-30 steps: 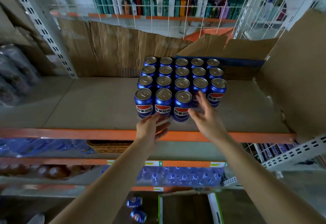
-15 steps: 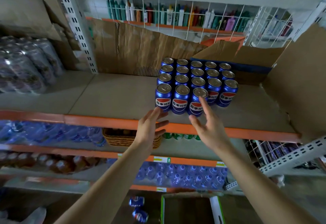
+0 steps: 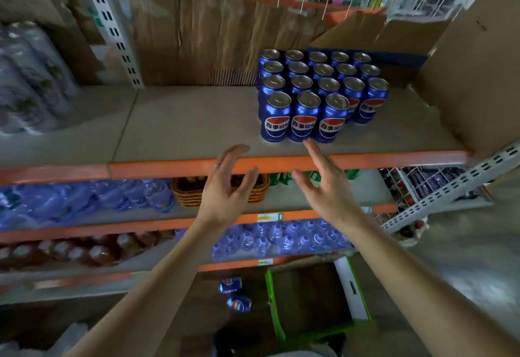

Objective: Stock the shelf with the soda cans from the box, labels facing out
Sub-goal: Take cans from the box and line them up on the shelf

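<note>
Blue soda cans: block near shelf front edge, right of centre; front labels outward. Left hand, right hand: both spread wide, empty. Next: fill front row's right gap, label forward.

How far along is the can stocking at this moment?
Done: a block of blue cans stands on the shelf, front labels facing out. In hand: nothing; left hand and right hand are open. Left: two loose cans lie on the floor beside the box.
</note>
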